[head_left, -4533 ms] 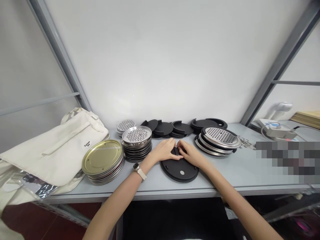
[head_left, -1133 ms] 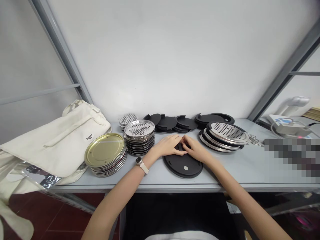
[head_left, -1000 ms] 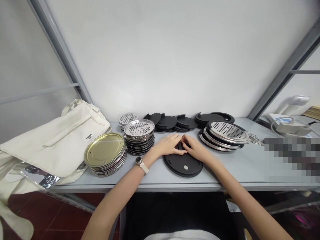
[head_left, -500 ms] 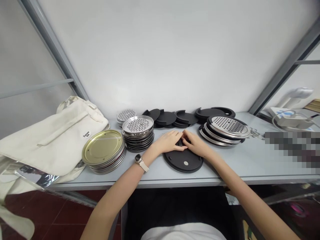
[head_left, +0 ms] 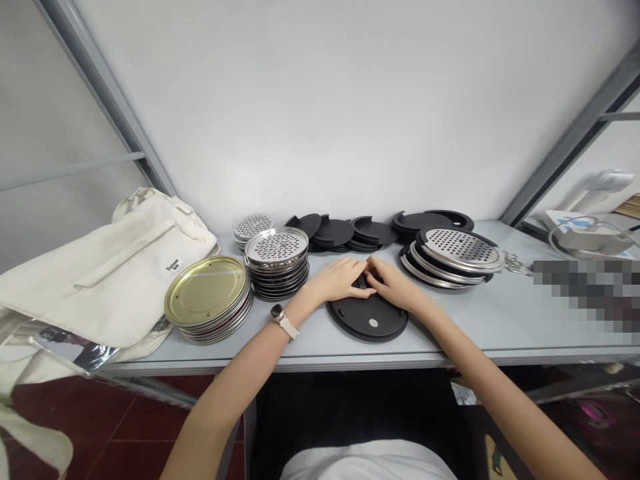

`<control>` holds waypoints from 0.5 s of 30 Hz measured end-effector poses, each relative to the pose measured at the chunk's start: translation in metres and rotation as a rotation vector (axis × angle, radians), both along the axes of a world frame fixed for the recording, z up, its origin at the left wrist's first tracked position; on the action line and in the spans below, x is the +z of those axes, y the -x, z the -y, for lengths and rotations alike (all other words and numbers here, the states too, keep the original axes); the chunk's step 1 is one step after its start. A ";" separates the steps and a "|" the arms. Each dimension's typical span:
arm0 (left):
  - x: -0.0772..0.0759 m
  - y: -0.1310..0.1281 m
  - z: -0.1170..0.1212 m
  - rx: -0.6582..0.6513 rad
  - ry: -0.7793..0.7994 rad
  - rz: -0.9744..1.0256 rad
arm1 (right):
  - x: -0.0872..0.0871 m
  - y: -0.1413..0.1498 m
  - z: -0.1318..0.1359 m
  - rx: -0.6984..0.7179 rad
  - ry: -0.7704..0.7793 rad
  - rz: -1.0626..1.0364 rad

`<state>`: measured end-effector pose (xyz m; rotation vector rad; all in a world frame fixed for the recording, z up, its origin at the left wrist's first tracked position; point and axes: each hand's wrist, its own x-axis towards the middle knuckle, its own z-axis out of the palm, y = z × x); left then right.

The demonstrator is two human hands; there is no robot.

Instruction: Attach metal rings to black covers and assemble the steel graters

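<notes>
Near the front of the counter (head_left: 500, 327) lies a black round base (head_left: 360, 325), its pale dot (head_left: 373, 323) on the near half. Beyond the dot, the bent fingers of the left hand (head_left: 340, 279) and right hand (head_left: 393, 283) come together over the base's far part; what they grasp, if anything, I cannot tell. Farther back stand grater discs (head_left: 277, 247), perforated discs (head_left: 457, 247) and black round holders (head_left: 334, 231)

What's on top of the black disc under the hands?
On the black disc: a pale round spot near its front, part of a narrow black bar, and the left hand and right hand over its far part. What the fingers cover is hidden.
</notes>
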<state>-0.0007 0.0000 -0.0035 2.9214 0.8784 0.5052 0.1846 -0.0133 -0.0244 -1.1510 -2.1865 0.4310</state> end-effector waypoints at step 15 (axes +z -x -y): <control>-0.002 0.000 -0.004 -0.032 -0.029 0.045 | 0.002 0.000 0.002 0.015 -0.008 0.001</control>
